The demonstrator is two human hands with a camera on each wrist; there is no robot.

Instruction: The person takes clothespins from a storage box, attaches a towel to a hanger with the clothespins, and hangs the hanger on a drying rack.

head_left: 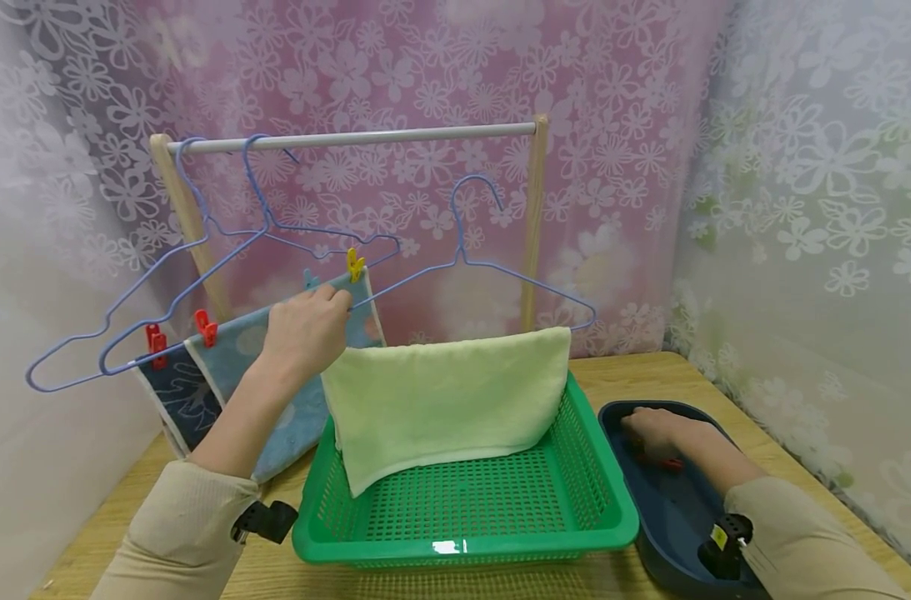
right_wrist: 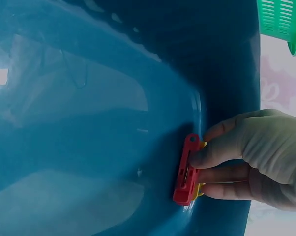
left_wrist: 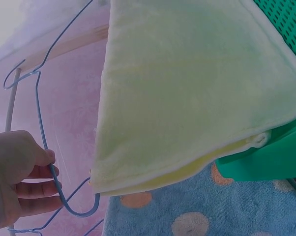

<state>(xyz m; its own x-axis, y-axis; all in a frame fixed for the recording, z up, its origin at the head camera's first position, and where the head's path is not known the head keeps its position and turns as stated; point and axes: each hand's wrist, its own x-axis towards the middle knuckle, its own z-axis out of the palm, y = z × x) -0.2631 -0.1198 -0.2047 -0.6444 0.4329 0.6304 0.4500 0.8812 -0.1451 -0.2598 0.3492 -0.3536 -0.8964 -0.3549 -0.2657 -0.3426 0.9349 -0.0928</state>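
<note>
My left hand [head_left: 308,329] grips one end of a blue wire hanger [head_left: 530,279], with the thumb and curled fingers around the wire in the left wrist view. A pale yellow-green towel [head_left: 455,400] hangs folded over the hanger's lower bar, its bottom edge within the green basket [head_left: 466,546]. Down in the dark blue basin [head_left: 673,533], my right hand [head_left: 653,433] pinches a red clothespin [right_wrist: 187,172] between thumb and fingers. Bits of a yellow clothespin [right_wrist: 198,191] show behind the red one, close to the fingertips.
At the back, a rack with a metal rod [head_left: 395,136] carries two more blue hangers. A light blue spotted towel [head_left: 293,417] and a dark navy towel [head_left: 181,396] hang there, with red clothespins [head_left: 206,327] and a yellow clothespin [head_left: 355,265] on the hangers.
</note>
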